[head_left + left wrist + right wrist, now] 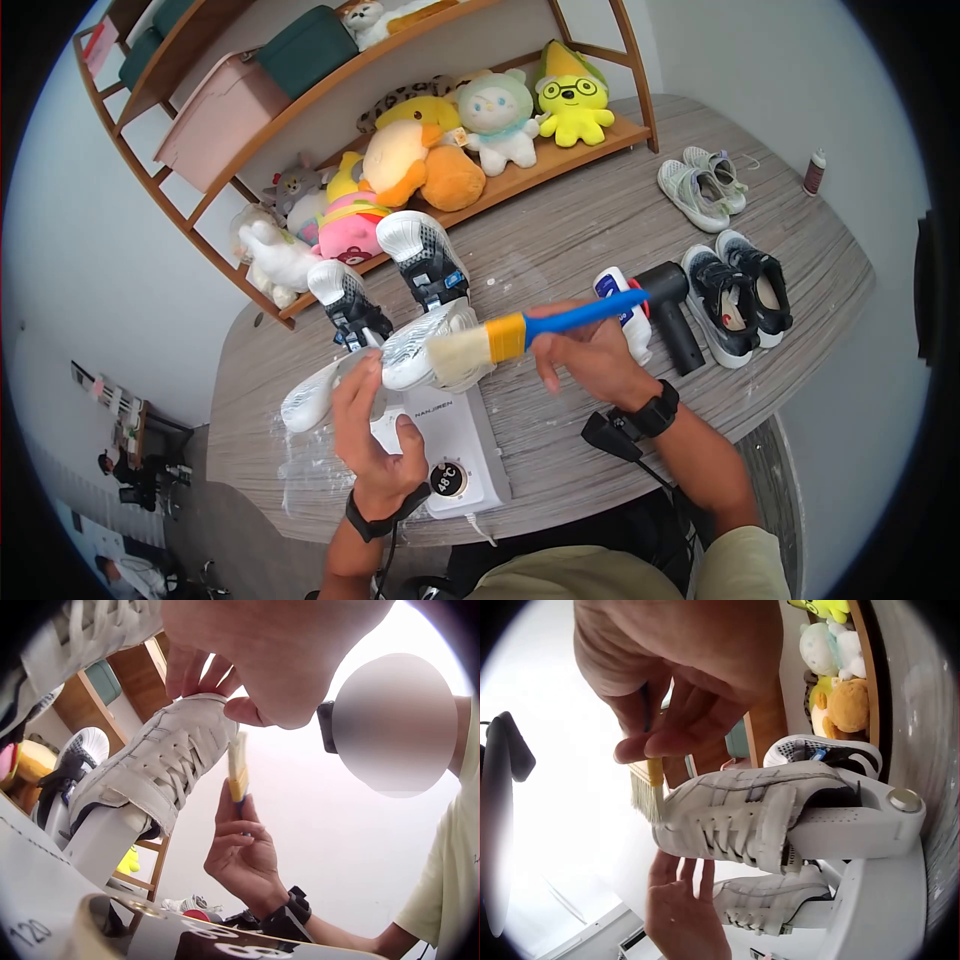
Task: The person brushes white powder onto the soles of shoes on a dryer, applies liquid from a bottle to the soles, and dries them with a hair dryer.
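Note:
My right hand (pixel 603 368) grips a paintbrush (pixel 508 338) with a blue handle, yellow band and cream bristles. The bristles (pixel 646 798) meet the toe of a white lace-up shoe (pixel 727 817) in the right wrist view. On the other side of that toe, my left hand (pixel 681 915) touches it with straight fingers; the thumb shows apart in the head view. The shoe fits over an arm of a white shoe dryer (pixel 476 425) whose display reads 48°C. A second white shoe (pixel 308 402) sits on the dryer to the left.
Two black-and-white shoes (pixel 424 258) stand toe-up behind the white pair. To the right are a white bottle (pixel 636 335), a black hair dryer (pixel 672 315), dark shoes (pixel 722 305), pale shoes (pixel 692 195) and a small bottle (pixel 815 172). A shelf (pixel 510 188) holds plush toys.

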`<state>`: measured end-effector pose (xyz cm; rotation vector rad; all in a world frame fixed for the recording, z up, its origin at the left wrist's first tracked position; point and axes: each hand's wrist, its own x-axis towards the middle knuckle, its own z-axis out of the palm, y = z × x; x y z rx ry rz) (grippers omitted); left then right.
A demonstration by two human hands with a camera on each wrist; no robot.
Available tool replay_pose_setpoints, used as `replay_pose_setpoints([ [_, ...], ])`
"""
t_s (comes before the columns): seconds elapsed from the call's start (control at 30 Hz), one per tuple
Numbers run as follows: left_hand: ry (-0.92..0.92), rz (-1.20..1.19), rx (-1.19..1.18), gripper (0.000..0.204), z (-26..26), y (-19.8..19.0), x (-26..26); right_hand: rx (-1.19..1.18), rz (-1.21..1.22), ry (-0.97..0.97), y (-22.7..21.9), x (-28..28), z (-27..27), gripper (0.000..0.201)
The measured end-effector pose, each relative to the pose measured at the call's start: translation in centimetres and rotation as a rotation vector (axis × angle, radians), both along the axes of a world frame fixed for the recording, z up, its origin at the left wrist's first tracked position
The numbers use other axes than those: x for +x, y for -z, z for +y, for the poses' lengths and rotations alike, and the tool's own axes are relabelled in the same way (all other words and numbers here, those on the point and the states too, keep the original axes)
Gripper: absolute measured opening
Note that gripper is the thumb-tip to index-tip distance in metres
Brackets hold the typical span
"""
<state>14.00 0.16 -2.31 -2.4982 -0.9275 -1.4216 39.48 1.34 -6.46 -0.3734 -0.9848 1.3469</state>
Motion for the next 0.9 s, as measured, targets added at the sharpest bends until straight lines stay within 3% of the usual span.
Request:
replay_pose_setpoints([
  [0.13,-0.017,0.004,-0.016,0.049,-0.1,-0.1,0.2,-0.218,-0.047,0.302,0.5,0.3,1.9,0.034],
  [0.23,-0.011,0.0,-0.008,0.049,0.0,0.1,0.1,-0.37,0.069,0.367,1.1,0.4,2.5,0.037],
  [0.43,-0.033,-0.032,0.008,0.052,-0.2,0.0,0.6,-0.316,0.069,0.164,1.5,-1.0,2.3,0.038],
  [0.53,-0.03,-0.032,0.011,0.052,-0.2,0.0,0.6,-0.427,-0.07,0.268,2.4,-1.3,2.6,0.041],
  [0.63,-0.026,-0.034,0.014,0.051,-0.1,0.1,0.5,-0.463,-0.06,0.338,2.6,-1.0,2.8,0.039],
  [0.73,-0.021,-0.031,0.014,0.051,0.0,0.1,0.4,-0.315,0.128,0.229,1.8,-0.9,2.3,0.038],
  [0.83,-0.02,-0.031,0.026,0.05,0.1,0.2,0.5,-0.334,0.031,0.157,0.8,-1.0,1.6,0.036],
  [0.9,-0.023,-0.028,0.029,0.05,0.1,0.2,0.5,-0.404,-0.023,0.262,1.9,-1.2,2.3,0.039],
])
